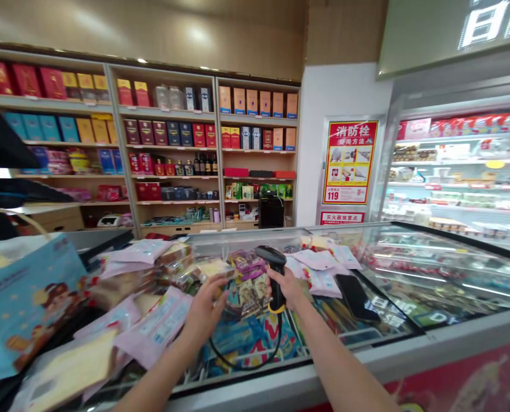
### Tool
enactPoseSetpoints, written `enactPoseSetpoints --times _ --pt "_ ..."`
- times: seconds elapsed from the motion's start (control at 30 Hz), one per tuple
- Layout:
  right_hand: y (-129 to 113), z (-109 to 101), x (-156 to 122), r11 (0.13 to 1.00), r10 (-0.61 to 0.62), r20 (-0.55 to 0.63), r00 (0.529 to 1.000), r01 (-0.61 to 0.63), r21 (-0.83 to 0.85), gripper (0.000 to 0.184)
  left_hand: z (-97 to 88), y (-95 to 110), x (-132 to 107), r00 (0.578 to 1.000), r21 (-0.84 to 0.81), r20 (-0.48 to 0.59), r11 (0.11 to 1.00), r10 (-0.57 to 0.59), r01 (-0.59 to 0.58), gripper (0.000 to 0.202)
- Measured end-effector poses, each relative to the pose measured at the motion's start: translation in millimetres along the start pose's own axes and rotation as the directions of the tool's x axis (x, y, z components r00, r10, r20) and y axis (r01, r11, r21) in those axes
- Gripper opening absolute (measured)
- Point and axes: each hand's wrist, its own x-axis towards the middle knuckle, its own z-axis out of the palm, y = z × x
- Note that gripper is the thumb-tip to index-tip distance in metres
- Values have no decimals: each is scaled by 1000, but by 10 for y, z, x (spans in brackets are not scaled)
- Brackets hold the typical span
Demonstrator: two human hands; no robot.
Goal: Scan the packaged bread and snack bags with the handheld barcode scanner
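My right hand point(288, 286) is wrapped round the handle of a black barcode scanner point(275, 274) with yellow trim, held upright over the glass top of a freezer. From the handle a black cable point(255, 366) loops down and to the left. My left hand point(207, 303) is beside it, fingers bent and apart, with its fingertips at a clear packet with pale yellow contents point(214, 268). I cannot tell whether they press on it. Near my left forearm lie pink-white packets point(158, 326) and a flat pale yellow packet point(72, 369).
More pink-white packets point(319, 260) and a black phone point(356, 297) lie on the glass at the right. A blue printed bag point(27, 303) stands at the left. Shelves of boxed goods point(169, 134) line the back wall, and a lit display fridge point(461, 171) is at the right.
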Motion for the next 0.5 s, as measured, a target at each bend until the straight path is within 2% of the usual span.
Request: enactPoseSetpoints --times 0.03,0.1,0.17,0.23,0.3,0.37,0.43,0.5 --pt "-33 -95 -14 1000 -23 -29 999 23 -4 46 278 68 99 997 -93 48 993 -67 71 31" --pt "-104 -300 -27 998 -70 -93 993 69 -14 47 824 171 296 957 -237 190 935 -221 263 35" --pt "-179 -508 -17 994 -113 -167 980 110 -27 48 1315 246 484 901 -223 252 885 -353 409 33" --pt "-245 -692 15 988 -155 -236 959 150 -41 49 1710 313 666 843 -205 297 832 -448 515 26" --pt "-286 -836 63 981 -193 -281 940 187 -48 50 1995 368 847 771 -219 337 751 -541 623 20" --pt "-289 -939 113 977 -214 -294 931 209 -49 48 2185 401 1021 714 -235 359 682 -601 693 18" --pt "-260 -1005 152 975 -222 -300 928 217 -50 45 2315 415 1170 699 -231 355 667 -620 709 18" --pt "-220 -1045 172 976 -219 -321 921 213 -52 43 2411 419 1272 709 -237 354 674 -610 699 19"
